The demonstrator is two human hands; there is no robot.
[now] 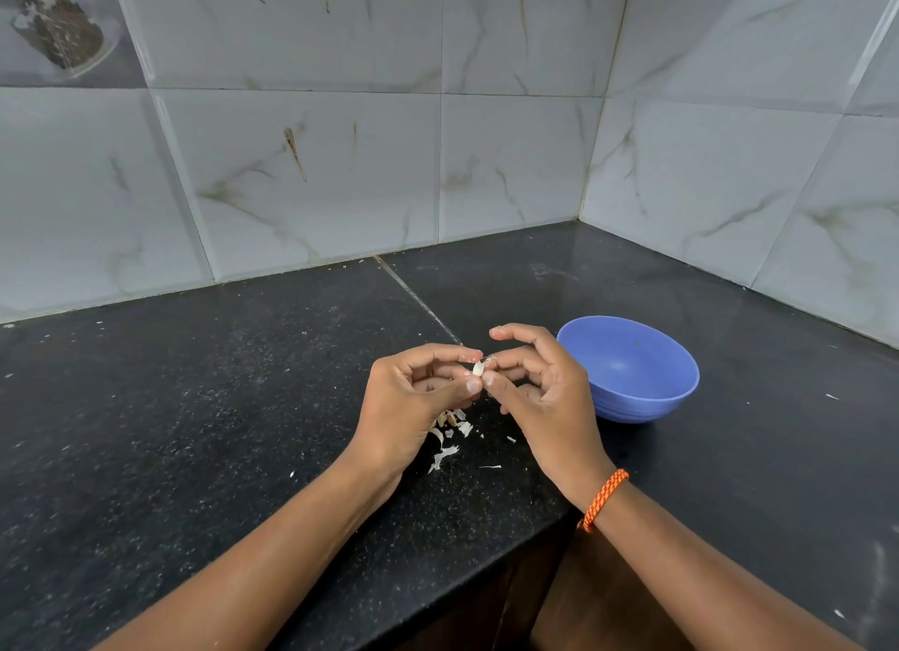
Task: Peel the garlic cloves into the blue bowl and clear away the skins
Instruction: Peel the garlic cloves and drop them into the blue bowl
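Garlic clove (478, 369): held above the counter between both hands, near the middle of the scene, pale and small.
Left hand (417, 397): fingers curled, thumb and forefinger pinching the clove.
Right hand (540, 392): fingers (506, 332) bent, thumb and a fingertip pinching the same clove from the right; an orange bracelet (603, 499) on the wrist.
Blue bowl (632, 373): on the counter just right of the right hand, upright; nothing visible inside.
Skins (450, 436): white flakes scattered on the counter under and near the hands, partly hidden by the left hand.
Counter (219, 407): black speckled stone, set in a tiled wall corner.
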